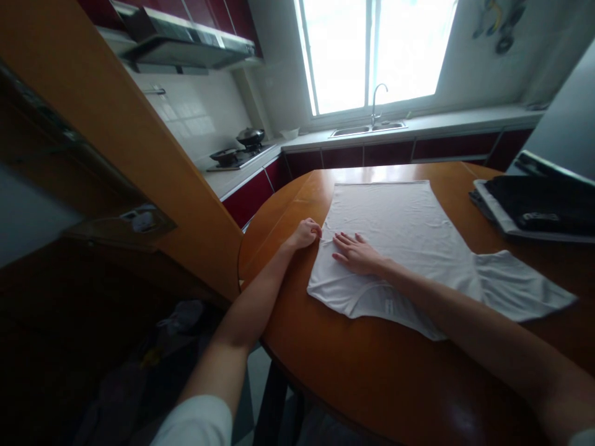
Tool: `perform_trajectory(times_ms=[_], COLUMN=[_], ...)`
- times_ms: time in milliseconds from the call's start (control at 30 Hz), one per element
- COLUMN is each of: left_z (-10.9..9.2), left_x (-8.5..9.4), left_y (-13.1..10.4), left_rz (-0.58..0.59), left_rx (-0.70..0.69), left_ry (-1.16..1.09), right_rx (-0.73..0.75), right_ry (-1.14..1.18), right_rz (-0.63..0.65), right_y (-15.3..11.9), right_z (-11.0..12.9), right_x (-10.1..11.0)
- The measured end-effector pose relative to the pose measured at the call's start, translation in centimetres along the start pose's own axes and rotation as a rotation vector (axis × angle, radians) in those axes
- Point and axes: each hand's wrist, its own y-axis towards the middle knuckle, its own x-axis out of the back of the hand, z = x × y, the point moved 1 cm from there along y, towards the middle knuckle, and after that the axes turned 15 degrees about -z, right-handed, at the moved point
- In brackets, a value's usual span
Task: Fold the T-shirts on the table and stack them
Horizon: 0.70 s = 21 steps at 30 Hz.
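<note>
A white T-shirt (395, 217) lies spread on the wooden table, its neckline toward me and its hem at the far side. One sleeve sticks out to the right; on the left no sleeve sticks out. My left hand (307, 233) is at the shirt's left edge, fingers curled and pinching the fabric there. Flat on the shirt, just right of that edge, rests my right hand (357, 253) with its fingers spread. My right forearm crosses over the neckline area and hides part of it.
The round wooden table (288, 322) fills the middle. Folded dark and white clothes (543, 201) are stacked at its right. Beyond are a counter with a sink (367, 129), a stove with a wok (250, 136), and a window. An orange wooden frame (186, 204) stands close at the left.
</note>
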Motion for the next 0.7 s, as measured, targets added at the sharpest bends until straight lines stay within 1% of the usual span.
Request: perform_trajectory(times_ms=[67,133,233,300,367,433,533,633,700], left_z=[0.6,0.7,-0.1,-1.2,-2.7,-4.3,-6.7,-8.4,-9.1], left_x=[0.3,0.6,1.0,1.0,0.8,0.6,0.1,-0.7,-1.4], left_y=[-0.3,-0.5,-0.6,-0.8,-1.0,-1.3,-1.9,-2.7,-3.2], left_rz=[-0.015,-0.034,-0.097,-0.154,-0.189,-0.185,-0.1,0.016,0.079], left_rx=[0.018,0.03,0.047,0.032,-0.032,-0.124,-0.25,-0.339,-0.347], left_ry=[0.007,0.002,-0.009,-0.049,-0.127,-0.2,-0.225,-0.186,-0.131], right_rx=[-0.004,-0.008,-0.032,-0.096,-0.192,-0.275,-0.327,-0.287,-0.231], right_ry=[0.005,0.014,0.049,0.088,0.125,0.156,0.199,0.228,0.228], right_rz=[-0.002,0.001,-0.004,-0.061,-0.187,-0.358,-0.601,-0.776,-0.851], right_y=[-0.1,-0.1,0.1,0.5,1.1,1.8,2.4,1.7,0.4], right_z=[-0.1,-0.1,-0.1,-0.3,-0.7,-1.3,-2.1,-2.4,-2.5], right_x=[-0.1,-0.1,0.1,0.6,1.8,3.7,7.6,11.9,14.4])
